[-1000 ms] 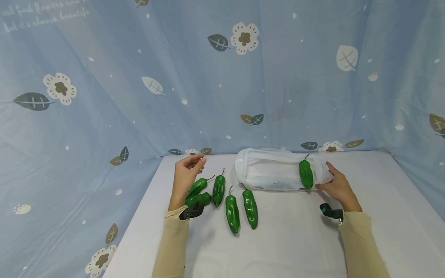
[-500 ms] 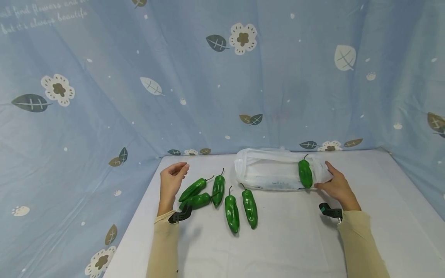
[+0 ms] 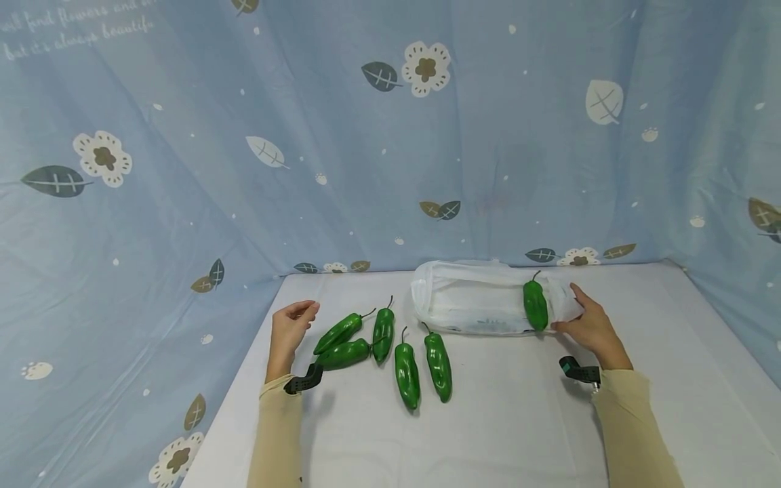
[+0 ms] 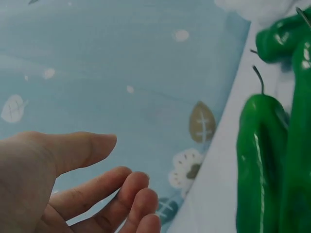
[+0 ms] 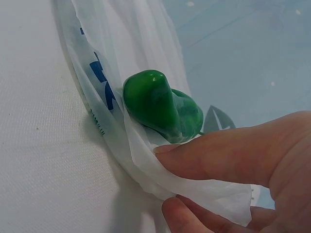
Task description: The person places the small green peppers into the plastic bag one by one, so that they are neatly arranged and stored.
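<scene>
My right hand [image 3: 593, 328] pinches the right end of a white plastic bag [image 3: 466, 320] between thumb and fingers; the right wrist view shows the film of the bag [image 5: 146, 167] caught there. One green pepper [image 3: 535, 306] lies on the bag beside that hand, its stem pointing to the back. My left hand [image 3: 289, 332] is raised at the left of the table, fingers loosely bent and holding nothing. Just to its right lie two green peppers, a slanting one [image 3: 339, 333] and a lower one [image 3: 345, 354]. The left wrist view shows a gap between thumb and fingertips.
More green peppers lie mid-table: one [image 3: 383, 333] near the left group, one [image 3: 407, 375] closer to me, and one [image 3: 438, 366] in front of the bag. Behind the white table [image 3: 488, 420] hangs a blue patterned curtain [image 3: 342, 135].
My left hand has moved left and toward me, away from above the peppers, uncovering the two leftmost ones. The right hand keeps its hold on the bag.
</scene>
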Tool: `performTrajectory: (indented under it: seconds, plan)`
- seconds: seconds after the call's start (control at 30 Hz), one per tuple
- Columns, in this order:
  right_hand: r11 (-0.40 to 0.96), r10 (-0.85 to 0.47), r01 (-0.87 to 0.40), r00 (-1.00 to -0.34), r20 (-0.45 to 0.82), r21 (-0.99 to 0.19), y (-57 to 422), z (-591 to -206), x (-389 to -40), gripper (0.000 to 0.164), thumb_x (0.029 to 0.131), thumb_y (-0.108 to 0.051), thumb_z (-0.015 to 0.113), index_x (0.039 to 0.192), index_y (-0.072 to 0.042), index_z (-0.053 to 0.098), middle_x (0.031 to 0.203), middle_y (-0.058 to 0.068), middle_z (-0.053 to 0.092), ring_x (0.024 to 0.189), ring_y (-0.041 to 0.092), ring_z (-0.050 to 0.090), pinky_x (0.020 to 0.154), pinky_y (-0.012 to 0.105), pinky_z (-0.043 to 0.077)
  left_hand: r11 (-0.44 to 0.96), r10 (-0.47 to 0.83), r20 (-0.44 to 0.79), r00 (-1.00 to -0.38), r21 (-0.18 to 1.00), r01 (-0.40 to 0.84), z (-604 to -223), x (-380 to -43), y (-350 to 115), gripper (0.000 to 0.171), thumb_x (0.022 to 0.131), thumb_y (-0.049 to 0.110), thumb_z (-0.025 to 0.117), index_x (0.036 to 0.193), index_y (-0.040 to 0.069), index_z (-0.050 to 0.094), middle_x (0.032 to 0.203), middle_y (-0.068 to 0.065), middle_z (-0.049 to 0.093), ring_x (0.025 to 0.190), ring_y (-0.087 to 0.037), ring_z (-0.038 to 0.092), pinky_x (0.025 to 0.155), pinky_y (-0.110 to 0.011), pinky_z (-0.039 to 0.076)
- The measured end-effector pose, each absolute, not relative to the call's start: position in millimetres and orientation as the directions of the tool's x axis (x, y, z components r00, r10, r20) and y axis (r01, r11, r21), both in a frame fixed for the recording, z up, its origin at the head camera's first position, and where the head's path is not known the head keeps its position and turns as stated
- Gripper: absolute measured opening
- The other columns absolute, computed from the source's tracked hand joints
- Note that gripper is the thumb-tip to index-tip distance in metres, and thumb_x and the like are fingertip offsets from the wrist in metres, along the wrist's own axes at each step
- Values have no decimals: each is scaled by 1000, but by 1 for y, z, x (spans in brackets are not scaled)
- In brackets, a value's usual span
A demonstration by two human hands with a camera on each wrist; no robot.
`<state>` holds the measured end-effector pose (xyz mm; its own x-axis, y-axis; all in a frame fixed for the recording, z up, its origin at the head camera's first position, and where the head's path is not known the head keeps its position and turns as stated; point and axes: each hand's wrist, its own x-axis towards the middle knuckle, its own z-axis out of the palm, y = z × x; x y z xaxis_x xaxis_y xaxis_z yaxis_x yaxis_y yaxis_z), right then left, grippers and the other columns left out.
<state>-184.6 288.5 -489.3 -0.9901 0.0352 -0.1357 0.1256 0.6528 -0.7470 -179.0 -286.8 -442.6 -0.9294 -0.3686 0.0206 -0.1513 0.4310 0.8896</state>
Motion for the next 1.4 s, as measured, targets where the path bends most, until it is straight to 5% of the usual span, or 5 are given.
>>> performTrajectory:
  seconds: [0.23,0.53,0.93,1.4]
  plan:
    - [651,33,119,-991,-129,-750,289,-488,-182,110,86,-10,78,163,3,0,154,47,28,121,57,50,102,72,46,423,-352,-76,-933,876,-231,-455,-178,-296,43,101,36,68,130,4,70,125,-17,70,107,-27,66,97,-44,57]
    - [645,38,125,-991,-132,-754,289,-489,-181,109,86,-11,77,164,2,1,153,46,30,116,54,52,100,71,47,480,-307,-183,-934,818,-318,-470,-175,-300,48,101,39,67,133,3,67,133,-20,67,112,-30,64,91,-37,53]
    - [649,30,121,-991,-134,-751,289,-488,-183,109,87,-11,77,164,3,1,154,47,29,120,57,50,104,73,45,549,-240,-250,-938,762,-343,-478,-172,-298,50,101,36,67,137,1,64,142,-23,61,133,-40,56,114,-56,45]
    - [650,28,113,-992,-125,-752,290,-491,-185,110,86,-11,78,163,3,1,155,46,27,118,56,52,103,73,46,588,-206,-246,-947,743,-321,-482,-171,-298,44,100,30,69,132,0,67,137,-25,65,132,-42,57,113,-57,45]
